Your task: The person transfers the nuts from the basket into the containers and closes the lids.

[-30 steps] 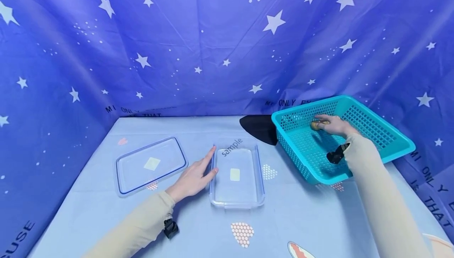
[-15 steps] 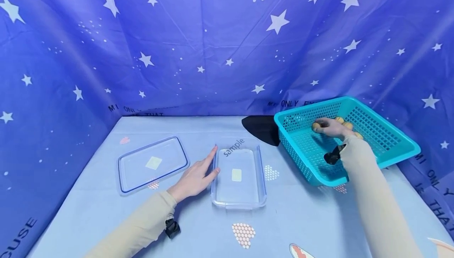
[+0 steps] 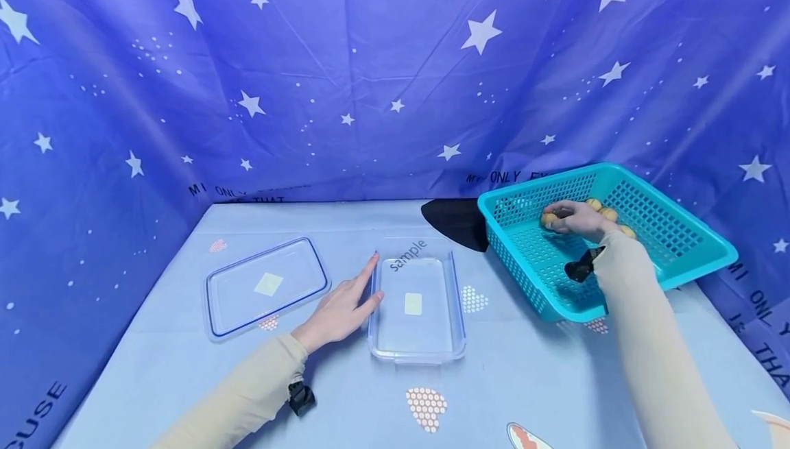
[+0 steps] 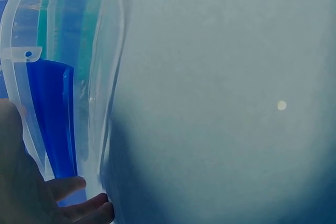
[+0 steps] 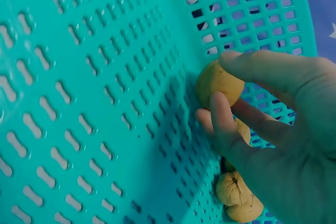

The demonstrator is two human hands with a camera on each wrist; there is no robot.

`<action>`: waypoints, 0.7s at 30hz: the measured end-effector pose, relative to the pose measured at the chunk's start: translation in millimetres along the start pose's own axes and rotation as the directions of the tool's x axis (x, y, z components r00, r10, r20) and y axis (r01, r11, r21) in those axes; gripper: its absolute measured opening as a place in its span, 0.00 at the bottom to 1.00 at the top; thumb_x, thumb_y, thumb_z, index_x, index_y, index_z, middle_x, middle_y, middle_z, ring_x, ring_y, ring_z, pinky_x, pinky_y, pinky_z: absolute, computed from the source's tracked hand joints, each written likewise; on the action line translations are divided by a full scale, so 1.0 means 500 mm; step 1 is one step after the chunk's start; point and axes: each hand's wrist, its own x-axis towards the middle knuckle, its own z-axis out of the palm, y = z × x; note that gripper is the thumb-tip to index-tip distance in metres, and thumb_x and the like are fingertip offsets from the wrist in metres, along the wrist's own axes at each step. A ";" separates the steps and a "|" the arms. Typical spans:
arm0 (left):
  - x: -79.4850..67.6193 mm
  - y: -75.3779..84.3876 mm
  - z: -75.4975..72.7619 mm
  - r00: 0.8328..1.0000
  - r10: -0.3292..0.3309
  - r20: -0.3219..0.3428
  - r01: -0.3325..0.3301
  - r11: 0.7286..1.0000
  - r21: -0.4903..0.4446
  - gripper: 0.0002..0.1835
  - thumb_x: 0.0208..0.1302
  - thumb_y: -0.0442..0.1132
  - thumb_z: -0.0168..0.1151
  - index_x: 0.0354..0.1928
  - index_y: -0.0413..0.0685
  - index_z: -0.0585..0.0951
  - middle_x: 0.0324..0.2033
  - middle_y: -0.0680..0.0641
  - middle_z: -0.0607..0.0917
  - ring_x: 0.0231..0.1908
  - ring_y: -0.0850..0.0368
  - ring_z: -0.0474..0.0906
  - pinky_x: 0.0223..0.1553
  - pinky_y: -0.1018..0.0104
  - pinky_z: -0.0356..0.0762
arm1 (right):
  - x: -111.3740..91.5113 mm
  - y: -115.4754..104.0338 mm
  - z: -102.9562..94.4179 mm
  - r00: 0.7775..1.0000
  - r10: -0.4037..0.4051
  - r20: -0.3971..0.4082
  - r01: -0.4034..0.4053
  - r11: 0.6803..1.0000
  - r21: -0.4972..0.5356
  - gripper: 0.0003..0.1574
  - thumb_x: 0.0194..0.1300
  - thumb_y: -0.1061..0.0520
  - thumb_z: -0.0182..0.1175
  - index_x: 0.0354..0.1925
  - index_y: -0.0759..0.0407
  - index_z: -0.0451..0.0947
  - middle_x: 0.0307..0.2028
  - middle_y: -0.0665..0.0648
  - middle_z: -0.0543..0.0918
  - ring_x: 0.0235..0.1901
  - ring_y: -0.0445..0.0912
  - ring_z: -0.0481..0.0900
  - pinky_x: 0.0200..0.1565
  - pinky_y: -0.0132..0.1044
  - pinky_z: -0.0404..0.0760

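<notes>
My right hand (image 3: 577, 221) reaches into a turquoise plastic basket (image 3: 524, 281) and pinches a walnut (image 5: 218, 85) between thumb and fingers, close to the basket wall. More walnuts (image 5: 233, 188) lie along that wall under the hand; part of them is hidden by it. My left hand (image 3: 338, 312) rests against the left side of a clear rectangular food container (image 3: 416, 353), forefinger straight along the wall and thumb at the rim. In the left wrist view its fingertips (image 4: 73, 184) touch the outer side near a blue clip strip (image 4: 52, 119).
A clear lid (image 3: 265, 284) with a blue seal lies left of the container, a pale square label on it. A starry blue curtain (image 3: 395, 79) stands behind the table (image 3: 345, 401). A black patch (image 3: 453, 223) shows beside the basket.
My right hand, earlier stretched flatter over the walnut, has drawn its fingers in round it and turned a little. Other walnuts behind it came into sight. The left hand has stayed in place.
</notes>
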 end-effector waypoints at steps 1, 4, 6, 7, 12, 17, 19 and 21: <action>0.000 0.000 0.000 1.000 -0.003 0.004 0.003 1.000 0.000 0.37 0.73 0.59 0.43 0.77 0.64 0.42 0.70 0.43 0.62 0.63 0.39 0.66 0.61 0.44 0.63 | 0.000 -0.001 0.000 1.000 -0.008 -0.015 0.008 1.000 -0.001 0.31 0.68 0.71 0.45 0.68 0.75 0.52 0.66 0.79 0.53 0.57 0.62 0.64 0.54 0.53 0.71; 0.001 0.001 0.000 1.000 -0.009 0.007 0.009 1.000 -0.005 0.37 0.73 0.59 0.43 0.77 0.65 0.42 0.70 0.44 0.62 0.63 0.39 0.66 0.61 0.44 0.63 | 0.000 -0.004 -0.002 0.997 -0.038 -0.068 0.037 0.999 -0.006 0.28 0.70 0.70 0.45 0.66 0.74 0.55 0.62 0.76 0.60 0.48 0.56 0.70 0.47 0.48 0.74; 0.001 0.001 0.001 1.000 -0.011 0.006 0.011 1.000 -0.005 0.37 0.73 0.59 0.43 0.77 0.66 0.41 0.70 0.44 0.62 0.63 0.40 0.66 0.61 0.44 0.63 | -0.001 -0.007 -0.003 0.994 -0.055 -0.098 0.055 0.998 -0.007 0.26 0.72 0.68 0.45 0.65 0.74 0.57 0.59 0.75 0.63 0.42 0.54 0.72 0.44 0.47 0.75; 0.001 0.002 0.000 1.000 -0.015 0.010 0.015 1.000 -0.004 0.37 0.73 0.59 0.43 0.77 0.66 0.41 0.70 0.45 0.62 0.63 0.40 0.66 0.61 0.44 0.63 | -0.002 -0.010 -0.003 0.992 -0.063 -0.109 0.062 0.998 -0.013 0.25 0.73 0.67 0.45 0.65 0.73 0.57 0.59 0.75 0.64 0.42 0.54 0.73 0.44 0.48 0.76; 0.000 0.002 0.000 1.000 -0.013 0.009 0.013 1.000 -0.001 0.37 0.73 0.60 0.42 0.77 0.66 0.41 0.70 0.44 0.61 0.64 0.39 0.65 0.61 0.43 0.62 | -0.011 -0.029 -0.003 0.987 -0.064 -0.149 0.060 0.998 -0.033 0.28 0.76 0.57 0.48 0.68 0.68 0.58 0.60 0.71 0.65 0.50 0.58 0.73 0.50 0.52 0.75; -0.001 0.002 -0.003 1.000 -0.006 0.002 0.006 1.000 0.000 0.37 0.73 0.58 0.43 0.77 0.63 0.41 0.71 0.44 0.59 0.66 0.39 0.61 0.63 0.43 0.58 | -0.019 -0.056 -0.001 0.982 -0.090 -0.169 0.082 0.995 -0.054 0.36 0.73 0.45 0.51 0.69 0.65 0.59 0.61 0.69 0.66 0.47 0.53 0.75 0.48 0.48 0.76; 0.000 0.003 -0.004 1.000 0.016 -0.002 -0.016 1.000 -0.003 0.38 0.73 0.58 0.44 0.77 0.60 0.43 0.71 0.43 0.59 0.66 0.40 0.60 0.64 0.45 0.58 | -0.024 -0.066 0.000 0.979 -0.101 -0.179 0.089 0.993 -0.074 0.38 0.73 0.43 0.52 0.69 0.65 0.60 0.61 0.69 0.67 0.45 0.49 0.74 0.45 0.43 0.76; 0.001 0.003 -0.005 0.999 0.035 -0.003 -0.035 0.999 -0.003 0.38 0.73 0.57 0.44 0.77 0.58 0.43 0.71 0.42 0.58 0.67 0.41 0.58 0.65 0.47 0.57 | -0.030 -0.075 0.001 0.976 -0.106 -0.190 0.091 0.992 -0.083 0.38 0.72 0.41 0.51 0.69 0.64 0.61 0.62 0.68 0.67 0.47 0.51 0.74 0.44 0.41 0.76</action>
